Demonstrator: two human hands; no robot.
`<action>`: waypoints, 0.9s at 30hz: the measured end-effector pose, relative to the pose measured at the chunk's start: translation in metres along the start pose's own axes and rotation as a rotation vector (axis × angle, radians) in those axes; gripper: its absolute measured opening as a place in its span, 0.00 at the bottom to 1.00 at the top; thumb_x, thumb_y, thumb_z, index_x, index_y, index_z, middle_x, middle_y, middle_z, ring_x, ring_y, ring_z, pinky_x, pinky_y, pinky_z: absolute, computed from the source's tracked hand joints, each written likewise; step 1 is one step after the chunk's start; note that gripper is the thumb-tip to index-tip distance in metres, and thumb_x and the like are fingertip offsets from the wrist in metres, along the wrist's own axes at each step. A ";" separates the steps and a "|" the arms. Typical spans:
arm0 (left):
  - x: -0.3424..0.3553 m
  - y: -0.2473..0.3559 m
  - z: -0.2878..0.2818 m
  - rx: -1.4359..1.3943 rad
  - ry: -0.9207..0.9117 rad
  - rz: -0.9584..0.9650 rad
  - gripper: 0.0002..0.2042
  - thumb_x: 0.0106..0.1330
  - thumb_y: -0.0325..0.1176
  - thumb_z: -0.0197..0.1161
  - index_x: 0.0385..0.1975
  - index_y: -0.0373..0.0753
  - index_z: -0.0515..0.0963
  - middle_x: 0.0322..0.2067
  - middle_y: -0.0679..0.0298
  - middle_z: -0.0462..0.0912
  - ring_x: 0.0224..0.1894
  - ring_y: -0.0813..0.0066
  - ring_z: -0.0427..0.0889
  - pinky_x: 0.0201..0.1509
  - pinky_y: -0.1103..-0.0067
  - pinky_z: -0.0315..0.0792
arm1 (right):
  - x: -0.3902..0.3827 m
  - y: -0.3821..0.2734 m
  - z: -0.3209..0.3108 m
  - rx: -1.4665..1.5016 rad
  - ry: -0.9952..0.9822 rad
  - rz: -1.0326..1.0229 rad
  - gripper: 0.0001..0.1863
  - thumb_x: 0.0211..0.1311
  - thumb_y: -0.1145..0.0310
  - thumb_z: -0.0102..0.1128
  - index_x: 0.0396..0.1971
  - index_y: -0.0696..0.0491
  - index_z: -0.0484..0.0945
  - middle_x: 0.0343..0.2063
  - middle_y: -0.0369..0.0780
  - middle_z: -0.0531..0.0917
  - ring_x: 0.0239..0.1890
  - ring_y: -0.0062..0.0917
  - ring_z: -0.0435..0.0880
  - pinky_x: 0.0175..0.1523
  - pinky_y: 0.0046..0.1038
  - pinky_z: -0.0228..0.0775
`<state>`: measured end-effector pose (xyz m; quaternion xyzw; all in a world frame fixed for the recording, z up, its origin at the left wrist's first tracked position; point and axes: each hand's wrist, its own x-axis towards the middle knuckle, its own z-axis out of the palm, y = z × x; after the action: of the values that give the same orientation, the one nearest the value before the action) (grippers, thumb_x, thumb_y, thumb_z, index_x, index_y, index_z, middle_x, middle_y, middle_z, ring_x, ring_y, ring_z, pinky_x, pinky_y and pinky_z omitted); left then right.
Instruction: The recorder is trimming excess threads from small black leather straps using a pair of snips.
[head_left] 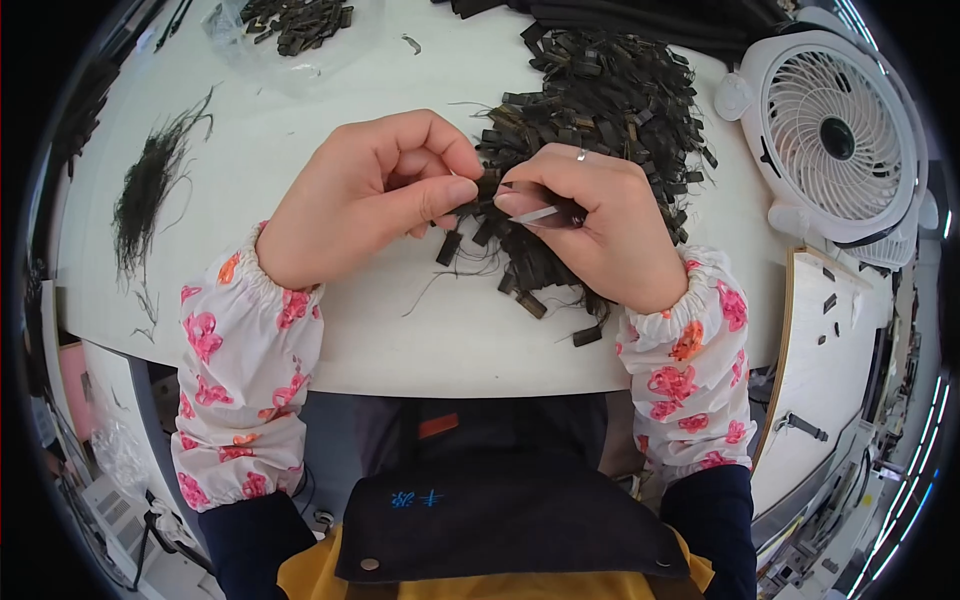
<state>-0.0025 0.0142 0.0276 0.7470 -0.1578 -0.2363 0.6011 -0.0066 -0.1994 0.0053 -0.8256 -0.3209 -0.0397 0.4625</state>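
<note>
My left hand [385,190] is closed in a pinch at the middle of the table, thumb and forefinger on what looks like a small dark fabric piece, mostly hidden behind the fingertips. Close to its right, my right hand [590,215] grips small metal snips [532,216], the pale blade showing below its thumb. Both hands are over the near-left edge of a large heap of small, dark, folded fabric tabs [590,90], some with loose threads. A few tabs lie below the hands on the white tabletop [420,350].
A tangle of dark threads [150,195] lies at left. A clear bag of dark pieces [280,30] sits at the back left, dark cloth [700,25] at the back. A white fan [830,130] stands at right, above a wood-edged board [815,370]. The table's front edge crosses below my hands.
</note>
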 end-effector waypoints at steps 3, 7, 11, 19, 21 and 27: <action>0.000 0.000 -0.003 -0.013 -0.049 0.014 0.08 0.63 0.28 0.57 0.41 0.35 0.72 0.24 0.70 0.76 0.24 0.90 0.71 0.28 0.90 0.66 | -0.001 0.005 0.002 -0.041 0.022 -0.027 0.05 0.42 0.79 0.60 0.22 0.56 0.74 0.21 0.40 0.77 0.23 0.34 0.77 0.28 0.28 0.67; -0.001 -0.007 -0.004 -0.036 -0.069 -0.012 0.10 0.62 0.28 0.58 0.42 0.34 0.73 0.24 0.69 0.77 0.26 0.89 0.72 0.30 0.89 0.67 | -0.001 0.005 -0.005 -0.106 0.022 -0.033 0.06 0.41 0.80 0.60 0.23 0.57 0.74 0.21 0.40 0.77 0.23 0.33 0.77 0.27 0.28 0.67; -0.001 -0.013 0.003 0.084 -0.095 0.024 0.08 0.60 0.26 0.59 0.37 0.31 0.75 0.25 0.68 0.78 0.28 0.87 0.74 0.32 0.88 0.69 | -0.001 -0.003 -0.013 -0.027 -0.039 0.035 0.07 0.40 0.79 0.61 0.24 0.58 0.74 0.21 0.41 0.77 0.23 0.32 0.78 0.27 0.27 0.67; -0.001 -0.005 -0.003 0.420 0.105 0.272 0.04 0.62 0.25 0.57 0.30 0.30 0.74 0.24 0.68 0.77 0.27 0.86 0.73 0.33 0.88 0.69 | -0.006 0.004 -0.008 -0.053 -0.130 0.049 0.08 0.44 0.83 0.62 0.27 0.61 0.75 0.24 0.40 0.77 0.24 0.22 0.77 0.28 0.19 0.67; 0.002 -0.010 0.007 0.265 0.192 0.277 0.05 0.64 0.27 0.55 0.33 0.32 0.74 0.26 0.68 0.77 0.27 0.87 0.73 0.32 0.89 0.68 | -0.007 0.002 -0.002 -0.057 -0.087 0.018 0.09 0.43 0.84 0.62 0.28 0.61 0.75 0.25 0.41 0.79 0.26 0.24 0.81 0.30 0.21 0.71; 0.017 -0.026 0.023 -0.338 0.169 0.176 0.07 0.69 0.33 0.50 0.40 0.37 0.68 0.29 0.68 0.77 0.24 0.88 0.70 0.29 0.89 0.67 | -0.008 0.003 0.018 -0.104 0.060 -0.086 0.06 0.43 0.77 0.62 0.25 0.55 0.76 0.28 0.37 0.78 0.25 0.32 0.80 0.28 0.27 0.72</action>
<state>-0.0022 -0.0077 -0.0047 0.6358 -0.1296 -0.1426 0.7474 -0.0154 -0.1904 -0.0104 -0.8324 -0.3394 -0.1007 0.4263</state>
